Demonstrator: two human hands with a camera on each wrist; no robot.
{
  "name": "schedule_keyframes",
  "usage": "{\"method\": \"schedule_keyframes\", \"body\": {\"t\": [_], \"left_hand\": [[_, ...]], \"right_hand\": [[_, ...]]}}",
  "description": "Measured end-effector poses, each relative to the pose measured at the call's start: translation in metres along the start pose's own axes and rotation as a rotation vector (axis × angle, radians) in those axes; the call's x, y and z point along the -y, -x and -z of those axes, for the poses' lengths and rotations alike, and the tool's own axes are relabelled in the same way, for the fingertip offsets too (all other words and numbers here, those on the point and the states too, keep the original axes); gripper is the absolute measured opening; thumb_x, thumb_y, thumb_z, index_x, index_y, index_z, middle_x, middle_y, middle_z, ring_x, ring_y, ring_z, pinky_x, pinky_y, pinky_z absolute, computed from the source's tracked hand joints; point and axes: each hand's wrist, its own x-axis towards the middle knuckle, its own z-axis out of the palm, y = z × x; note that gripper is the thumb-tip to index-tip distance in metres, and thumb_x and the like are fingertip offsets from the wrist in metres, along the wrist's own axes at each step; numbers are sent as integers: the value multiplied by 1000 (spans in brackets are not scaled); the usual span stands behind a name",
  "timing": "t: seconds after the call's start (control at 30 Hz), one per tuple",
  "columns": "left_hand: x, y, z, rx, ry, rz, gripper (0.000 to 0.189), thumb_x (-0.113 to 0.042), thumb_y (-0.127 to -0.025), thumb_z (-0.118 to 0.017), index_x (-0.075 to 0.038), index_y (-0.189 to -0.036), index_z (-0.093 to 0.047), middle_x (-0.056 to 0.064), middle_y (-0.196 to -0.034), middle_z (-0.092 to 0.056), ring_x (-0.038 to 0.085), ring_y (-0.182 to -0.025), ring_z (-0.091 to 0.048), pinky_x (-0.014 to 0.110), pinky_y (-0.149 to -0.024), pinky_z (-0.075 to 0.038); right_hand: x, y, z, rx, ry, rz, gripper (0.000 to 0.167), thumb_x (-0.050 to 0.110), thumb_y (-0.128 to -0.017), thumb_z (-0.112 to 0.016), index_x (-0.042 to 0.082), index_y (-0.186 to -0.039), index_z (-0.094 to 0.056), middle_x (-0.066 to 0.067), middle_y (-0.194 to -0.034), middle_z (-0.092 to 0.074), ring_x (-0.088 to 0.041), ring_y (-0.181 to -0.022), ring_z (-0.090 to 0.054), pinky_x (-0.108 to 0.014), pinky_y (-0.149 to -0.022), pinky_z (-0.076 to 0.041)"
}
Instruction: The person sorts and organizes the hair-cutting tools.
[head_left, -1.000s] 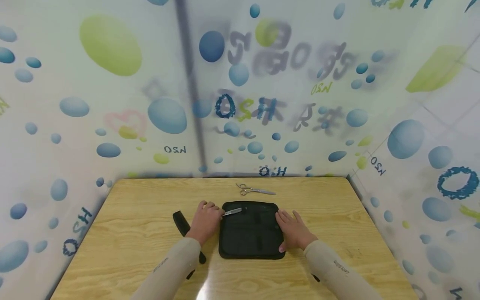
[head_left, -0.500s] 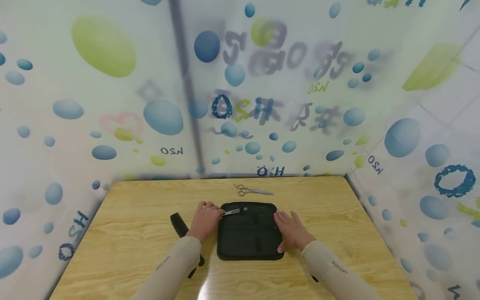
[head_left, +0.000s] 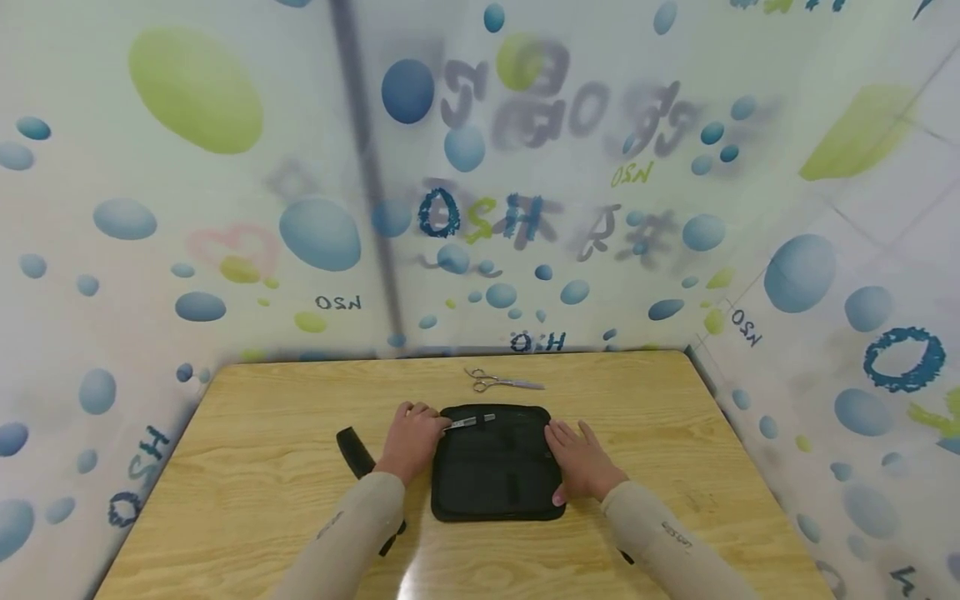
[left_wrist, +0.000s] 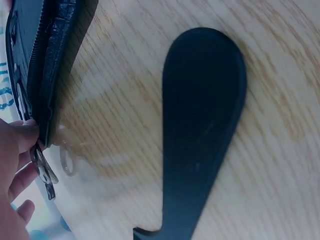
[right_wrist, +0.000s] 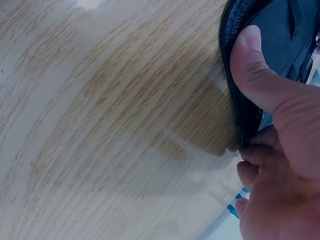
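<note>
A black zip case (head_left: 480, 479) lies on the table between both hands. My left hand (head_left: 408, 443) pinches a pair of silver scissors (head_left: 462, 423) by the handle at the case's upper left corner. Their blades pass under a small black loop, with the tip showing beyond it. The finger rings of these scissors (left_wrist: 44, 170) stick out past the case edge in the left wrist view. My right hand (head_left: 583, 463) holds the case's right edge. Its thumb (right_wrist: 250, 62) presses on top near the zip, and the other fingers curl at the outer rim.
Another pair of silver scissors (head_left: 510, 382) lies behind the case. A flat black tool (head_left: 354, 452) with a broad rounded end lies left of the case, partly hidden by the left forearm. A patterned curtain (head_left: 480, 250) hangs behind the wooden table (head_left: 285, 408).
The scissors in my left hand have slid a little to the right, so more of the tip shows past the loop. The right hand stays on the case edge.
</note>
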Motion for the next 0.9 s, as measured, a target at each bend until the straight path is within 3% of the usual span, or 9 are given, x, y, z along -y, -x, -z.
{"method": "schedule_keyframes", "body": {"t": [0.43, 0.73, 0.9], "left_hand": [[-11, -7, -2, -3, -71, 13, 19, -23, -92, -66, -29, -106, -76, -4, -104, -71, 19, -104, -62, 45, -99, -44], [-16, -7, -4, -28, -74, 21, 22, -15, -93, -62, -28, -105, -76, -2, -101, -69, 21, -105, -61, 47, -100, -44], [-16, -8, -5, -34, -56, 26, 19, -19, -93, -64, -27, -106, -76, -1, -102, -69, 21, -106, -61, 47, -99, -45]], "right_hand": [[-2, -2, -4, 1, 9, -1, 113, 51, -65, -84, 4, -152, -30, -11, -161, -27, -26, -150, -24, -53, -122, -10], [-2, -3, -6, -3, 24, -1, 114, 52, -64, -84, 4, -152, -31, -11, -161, -27, -26, -150, -24, -53, -122, -11], [-4, -2, -6, -3, 34, -1, 114, 53, -64, -84, 4, -152, -31, -11, -161, -28, -26, -150, -25, -53, -122, -12]]}}
